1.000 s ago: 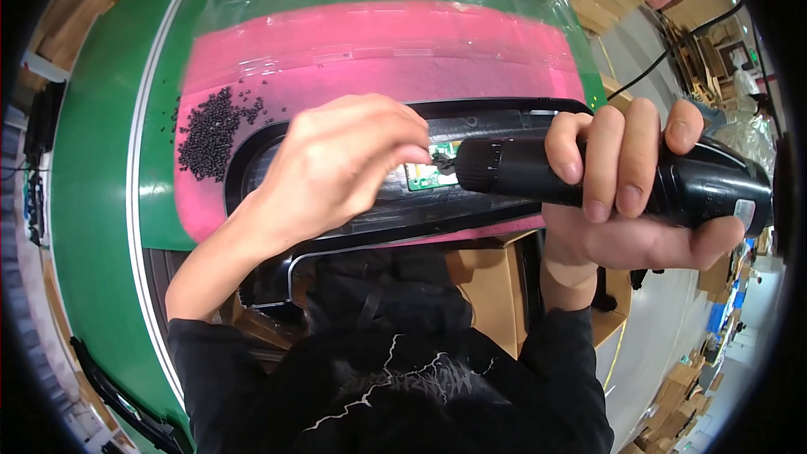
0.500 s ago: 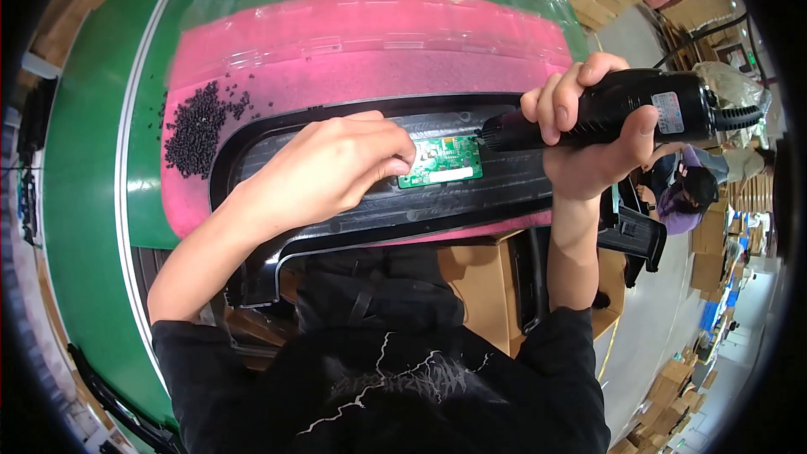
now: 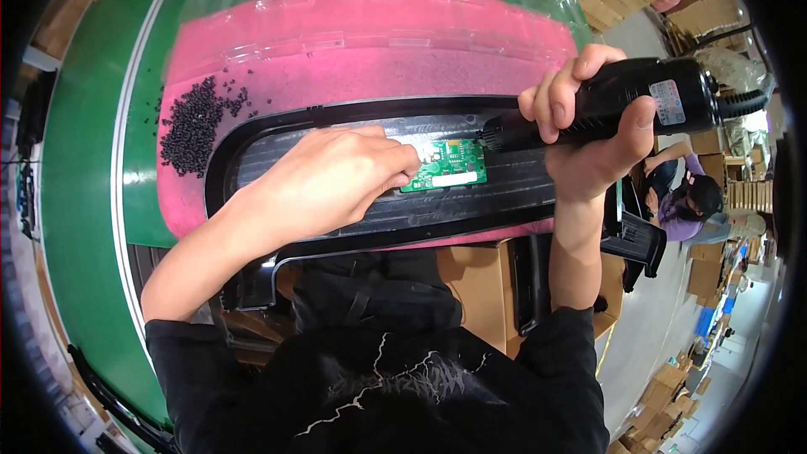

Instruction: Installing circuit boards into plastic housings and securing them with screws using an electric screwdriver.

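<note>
A long black plastic housing (image 3: 513,175) lies in front of me with its hollow side up. Inside it sits a small green circuit board (image 3: 451,165). My left hand (image 3: 340,175) is closed, thumb and fingers pinched at the board's left end; the fingertips are partly hidden. In my right hand (image 3: 580,139) is a corded black electric screwdriver (image 3: 618,88), held nearly level with the fingers wrapped round its body. Its ribbed nose points left, at the board's upper right corner; whether the tip touches there I cannot tell.
A heap of small black screws (image 3: 192,130) lies left of the housing on the pink mat (image 3: 370,74). Clear plastic sheeting covers the mat's far side. A cardboard box (image 3: 477,282) with black parts stands below the housing. Another person (image 3: 693,197) is at the right.
Both hands keep nearly the same places. The screwdriver's nose has shifted very slightly at the board's upper right corner, and the view has moved a little.
</note>
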Action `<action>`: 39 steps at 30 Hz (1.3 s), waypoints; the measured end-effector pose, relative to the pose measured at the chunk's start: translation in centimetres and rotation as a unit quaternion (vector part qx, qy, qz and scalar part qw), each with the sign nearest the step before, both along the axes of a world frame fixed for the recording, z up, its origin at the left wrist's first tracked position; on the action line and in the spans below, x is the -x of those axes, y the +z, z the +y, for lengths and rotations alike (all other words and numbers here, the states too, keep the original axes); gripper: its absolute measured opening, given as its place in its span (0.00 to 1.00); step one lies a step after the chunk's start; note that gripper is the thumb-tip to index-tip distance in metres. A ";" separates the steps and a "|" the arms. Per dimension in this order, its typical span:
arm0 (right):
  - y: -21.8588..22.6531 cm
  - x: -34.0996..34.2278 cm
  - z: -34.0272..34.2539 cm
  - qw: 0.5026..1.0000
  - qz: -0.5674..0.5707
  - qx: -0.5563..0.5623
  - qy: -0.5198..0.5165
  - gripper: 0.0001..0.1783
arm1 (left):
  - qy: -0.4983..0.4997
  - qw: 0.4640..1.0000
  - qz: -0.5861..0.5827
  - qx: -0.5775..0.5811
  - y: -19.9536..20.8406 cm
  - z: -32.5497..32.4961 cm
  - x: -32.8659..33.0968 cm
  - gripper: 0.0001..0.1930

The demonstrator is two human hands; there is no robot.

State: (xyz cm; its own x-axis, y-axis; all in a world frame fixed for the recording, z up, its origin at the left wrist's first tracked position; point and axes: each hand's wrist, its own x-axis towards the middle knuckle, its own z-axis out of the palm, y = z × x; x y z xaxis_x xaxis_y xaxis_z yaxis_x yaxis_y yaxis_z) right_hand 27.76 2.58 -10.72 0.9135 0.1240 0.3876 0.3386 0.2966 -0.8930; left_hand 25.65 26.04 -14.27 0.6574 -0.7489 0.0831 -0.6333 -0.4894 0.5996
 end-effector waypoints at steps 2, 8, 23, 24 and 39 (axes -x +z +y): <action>0.2 -0.2 0.1 0.999 0.006 0.028 0.016 0.35 | 0.008 1.000 0.011 -0.003 0.1 0.0 0.1 0.04; 0.0 -0.7 0.3 0.998 0.002 0.047 0.043 0.34 | 0.024 0.999 0.046 -0.016 0.7 -0.1 0.1 0.04; 2.4 1.9 2.0 0.984 -0.062 -0.108 0.127 0.34 | 0.029 0.991 -0.004 0.127 -0.3 0.4 -0.3 0.06; 3.4 2.7 2.4 0.984 -0.055 -0.120 0.118 0.32 | 0.024 0.988 -0.013 0.154 -0.2 0.3 -0.4 0.06; 2.6 1.5 5.0 0.983 -0.093 -0.063 0.148 0.39 | 0.107 0.959 -0.110 0.239 0.3 0.9 -0.4 0.05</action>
State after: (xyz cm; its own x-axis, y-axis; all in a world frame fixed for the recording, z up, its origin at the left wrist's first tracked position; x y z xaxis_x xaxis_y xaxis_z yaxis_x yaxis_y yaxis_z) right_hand 26.21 7.58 -8.08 0.7567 0.3146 0.5730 0.3739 0.5107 -0.7742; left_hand 26.03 26.94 -13.93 0.7189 -0.4412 0.5372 -0.6858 -0.3240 0.6516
